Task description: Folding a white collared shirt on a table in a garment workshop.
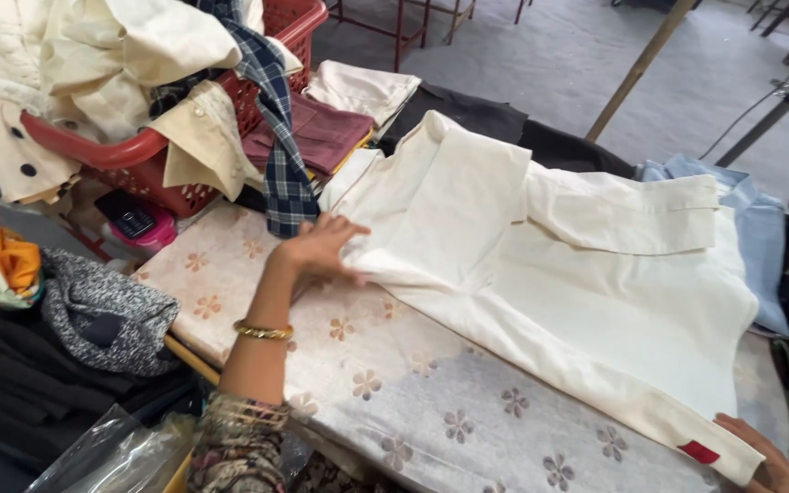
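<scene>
Cream shirt lies flat between left hand and right hand.

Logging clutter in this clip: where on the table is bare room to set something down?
One bare patch: the flowered table cover in front of the cream garment, between the left hand and right hand. A smaller strip lies beside the red laundry basket. Crowded: the basket corner, the folded clothes stack and the knit pile.
</scene>
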